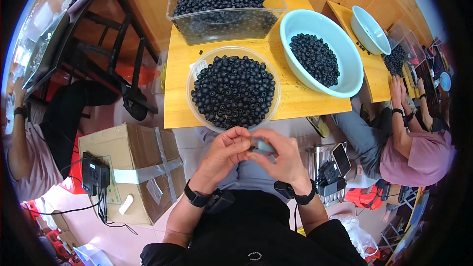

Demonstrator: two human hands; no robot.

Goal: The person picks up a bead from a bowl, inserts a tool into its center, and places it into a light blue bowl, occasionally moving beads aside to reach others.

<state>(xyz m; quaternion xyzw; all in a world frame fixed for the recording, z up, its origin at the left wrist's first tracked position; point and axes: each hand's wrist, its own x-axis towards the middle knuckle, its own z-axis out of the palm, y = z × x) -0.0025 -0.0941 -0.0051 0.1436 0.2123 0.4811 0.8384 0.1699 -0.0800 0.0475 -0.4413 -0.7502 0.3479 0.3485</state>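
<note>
Just below the near edge of the table, my left hand [224, 152] and my right hand [282, 160] meet at the fingertips. A small pale grey-blue piece [264, 147], blurred, sits in the curled fingers of my right hand; its kind is unclear. My left thumb and fingers are pinched together, and whatever lies between them is too small to make out. Right beyond my hands stands a round clear tub [277, 99] full of small black bead-like parts [234, 91] with holes in them.
Behind the tub, a clear rectangular bin [221, 28] holds more black parts. A light blue basin [347, 64] with a heap of them stands at right on the wooden table [180, 111]. A cardboard box [118, 152] is at my left. Co-workers sit on both sides.
</note>
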